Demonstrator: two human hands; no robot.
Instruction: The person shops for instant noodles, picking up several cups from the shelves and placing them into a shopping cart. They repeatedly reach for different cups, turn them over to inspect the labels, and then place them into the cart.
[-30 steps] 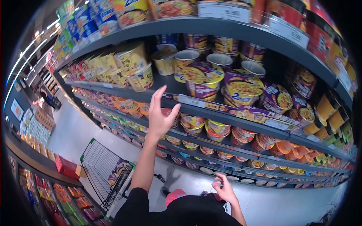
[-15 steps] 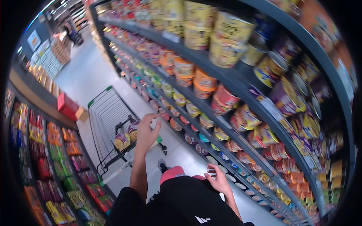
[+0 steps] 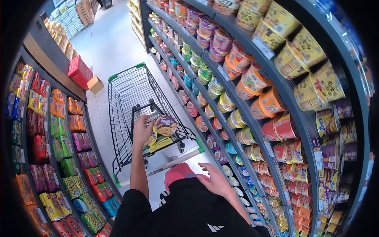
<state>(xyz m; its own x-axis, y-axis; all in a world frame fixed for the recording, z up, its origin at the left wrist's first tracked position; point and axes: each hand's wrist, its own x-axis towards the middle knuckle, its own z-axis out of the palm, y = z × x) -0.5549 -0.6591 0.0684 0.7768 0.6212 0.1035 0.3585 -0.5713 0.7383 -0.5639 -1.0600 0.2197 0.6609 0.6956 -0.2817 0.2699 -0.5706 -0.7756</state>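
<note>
My left hand (image 3: 142, 130) is stretched forward over the near part of a wire shopping cart (image 3: 130, 94), its fingers apart and nothing visible in them. Just right of its fingers, noodle cups in purple and yellow packaging (image 3: 166, 125) and a yellow packet (image 3: 161, 144) lie in the cart. My right hand (image 3: 213, 178) is held close to my chest, fingers spread and holding nothing. The cart's handle (image 3: 173, 161) runs between my body and the basket, with neither hand touching it.
Shelves of stacked noodle cups (image 3: 268, 106) rise along the right. Packaged goods fill the shelves on the left (image 3: 59, 158). A red box (image 3: 80, 72) and a small cardboard box (image 3: 94, 85) stand on the floor left of the cart.
The view has turned, and the cart now appears nearer the middle, with more of the noodle cups in it visible. My right hand has moved left towards my chest.
</note>
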